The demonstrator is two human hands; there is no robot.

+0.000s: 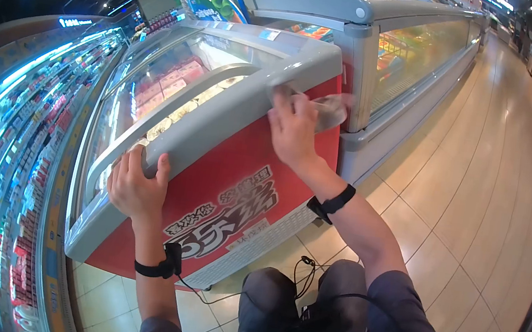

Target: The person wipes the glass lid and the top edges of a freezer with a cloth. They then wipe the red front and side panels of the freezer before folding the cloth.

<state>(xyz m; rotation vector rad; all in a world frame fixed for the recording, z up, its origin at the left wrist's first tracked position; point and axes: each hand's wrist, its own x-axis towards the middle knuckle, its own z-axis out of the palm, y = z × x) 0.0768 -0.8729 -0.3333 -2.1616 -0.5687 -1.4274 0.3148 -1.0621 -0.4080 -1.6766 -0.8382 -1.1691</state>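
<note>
My left hand (137, 184) rests on the grey rim (218, 123) of a chest freezer, thumb apart and fingers bent over the top; it holds nothing that I can see. Near the freezer's right corner, my right hand (294, 128) is closed on a pale, thin cloth (332, 111), blurred by motion. Part of the cloth sticks out to the right of the fingers. The hand is at the rim, just above the red front panel (308, 155) with its large printed lettering. Black bands circle both wrists.
Under the freezer's glass top (193, 56) lie packaged goods. A second, longer freezer (361, 57) adjoins behind. Shelves of products (19, 154) line the left side. Tiled floor (451, 190) stretches to the right. A black cable (306, 265) hangs around my knees.
</note>
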